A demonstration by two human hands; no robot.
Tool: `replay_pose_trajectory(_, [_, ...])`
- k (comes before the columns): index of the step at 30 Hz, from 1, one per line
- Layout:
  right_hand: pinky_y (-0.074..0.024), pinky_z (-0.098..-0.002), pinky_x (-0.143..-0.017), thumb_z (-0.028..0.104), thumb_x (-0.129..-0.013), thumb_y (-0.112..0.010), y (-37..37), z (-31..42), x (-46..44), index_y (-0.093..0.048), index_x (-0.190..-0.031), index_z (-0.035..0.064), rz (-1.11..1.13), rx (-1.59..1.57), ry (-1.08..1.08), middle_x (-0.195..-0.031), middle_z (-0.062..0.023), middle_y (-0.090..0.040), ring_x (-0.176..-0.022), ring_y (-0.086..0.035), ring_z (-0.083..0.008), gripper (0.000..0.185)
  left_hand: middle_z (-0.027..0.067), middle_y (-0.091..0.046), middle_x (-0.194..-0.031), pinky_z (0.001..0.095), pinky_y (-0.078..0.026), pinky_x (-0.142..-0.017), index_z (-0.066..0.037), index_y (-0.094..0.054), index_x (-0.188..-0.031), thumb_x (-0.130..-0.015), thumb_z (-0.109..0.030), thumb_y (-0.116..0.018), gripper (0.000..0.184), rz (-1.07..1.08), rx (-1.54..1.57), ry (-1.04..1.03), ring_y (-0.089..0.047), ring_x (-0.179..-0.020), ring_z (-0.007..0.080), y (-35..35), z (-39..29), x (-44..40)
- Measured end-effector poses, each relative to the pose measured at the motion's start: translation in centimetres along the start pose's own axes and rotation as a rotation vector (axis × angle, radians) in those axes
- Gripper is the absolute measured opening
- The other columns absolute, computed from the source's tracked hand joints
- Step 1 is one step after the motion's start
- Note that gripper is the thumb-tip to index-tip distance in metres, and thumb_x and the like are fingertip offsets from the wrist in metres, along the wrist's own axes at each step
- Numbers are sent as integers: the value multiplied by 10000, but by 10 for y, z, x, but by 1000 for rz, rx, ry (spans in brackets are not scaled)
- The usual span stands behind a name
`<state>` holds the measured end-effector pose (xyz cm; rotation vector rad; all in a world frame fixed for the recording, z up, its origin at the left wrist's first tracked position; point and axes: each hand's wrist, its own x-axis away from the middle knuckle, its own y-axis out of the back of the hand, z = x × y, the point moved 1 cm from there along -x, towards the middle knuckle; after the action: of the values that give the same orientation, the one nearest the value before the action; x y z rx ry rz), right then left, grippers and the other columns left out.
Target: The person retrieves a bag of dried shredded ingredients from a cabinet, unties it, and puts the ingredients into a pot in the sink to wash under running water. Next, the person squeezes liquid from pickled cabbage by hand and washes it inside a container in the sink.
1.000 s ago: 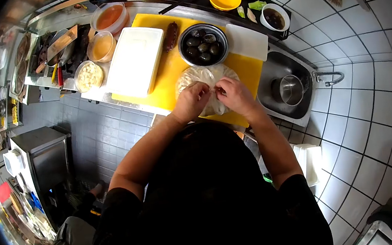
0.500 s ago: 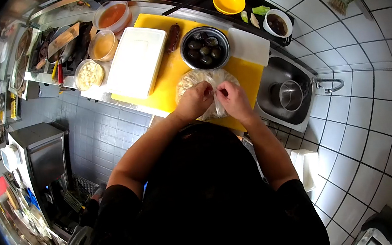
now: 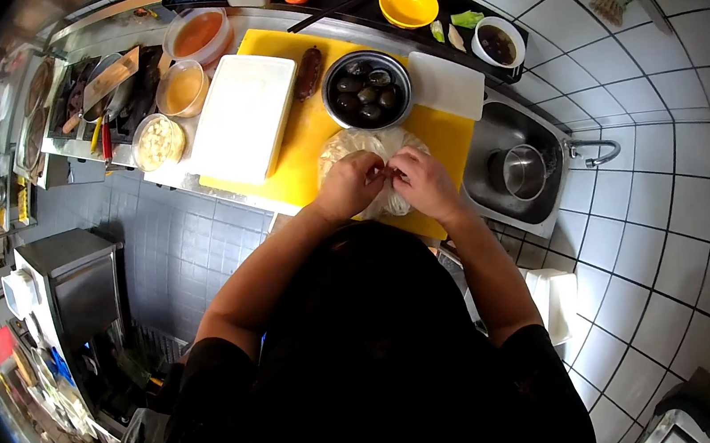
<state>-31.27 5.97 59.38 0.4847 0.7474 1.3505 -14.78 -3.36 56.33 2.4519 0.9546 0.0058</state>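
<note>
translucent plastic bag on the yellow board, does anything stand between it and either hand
Nothing visible: the left hand and right hand are both at the translucent plastic bag. The round metal bowl of dark oval items sits beyond it, not between.

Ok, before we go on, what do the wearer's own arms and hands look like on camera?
The left hand and right hand are bare, without gloves. The forearms are uncovered, with no watch or wristband visible. The black top has short, loose black sleeves. Any rings are too small to tell.
</note>
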Motion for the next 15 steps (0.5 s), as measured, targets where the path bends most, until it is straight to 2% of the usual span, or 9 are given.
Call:
replay_pose_trajectory(2, [-536,-393,-710,10,-815,-685,1,-1,0,-640,-975,50,5,-13,-16,-938,-126,-626,-827,-649,-346,171,152,-668,-851,342,-535,-688,0,-673,-934,-842,-72,-746,137,25,14,-26,-665,-740,273,2,-2,-1])
replay_pose_trajectory(6, [-525,-346,-700,15,-823,-685,6,-4,-1,-627,-956,43,26,-205,-20,-893,-99,-603,-785,-653,-259,147,81,-640,-821,317,-520,-689,-15,-660,-976,-893,-70,-708,110,41,252,81,-633,-732,187,0,6,4])
replay_pose_trajectory(8, [-513,-321,-695,31,-845,-677,5,-13,5,-619,-957,41,115,-338,-140,-874,-82,-599,-774,-641,-210,126,33,-596,-771,311,-497,-651,-30,-643,-989,-929,-94,-680,95,38,441,175,-585,-704,123,-13,30,11])
replay_pose_trajectory(11, [-503,-302,-701,58,-881,-662,-5,-26,17,-604,-983,41,242,-531,-382,-852,-74,-606,-775,-630,-170,118,-7,-586,-811,286,-489,-666,-50,-616,-1041,-976,-113,-639,94,33,677,516,-551,-762,66,-5,23,13])
replay_pose_trajectory(12, [-500,-299,-705,67,-894,-656,-4,-23,17,-598,-995,42,285,-594,-474,-846,-75,-610,-778,-627,-163,119,14,-605,-800,299,-496,-655,-53,-611,-1052,-970,-113,-638,106,44,585,493,-581,-747,89,-5,23,13])
replay_pose_trajectory(14, [-499,-307,-688,79,-905,-644,-4,-13,18,-583,-1013,40,267,-522,-410,-833,-86,-621,-758,-630,-173,130,57,-643,-778,326,-510,-634,-57,-602,-1074,-958,-111,-637,133,64,401,450,-639,-716,135,-6,25,14])
replay_pose_trajectory(15, [-498,-311,-680,85,-911,-639,-3,-7,16,-575,-1022,39,258,-487,-378,-826,-91,-627,-748,-631,-179,136,83,-643,-758,339,-515,-629,-55,-604,-1070,-948,-107,-634,136,62,239,322,-646,-694,178,-2,18,11])
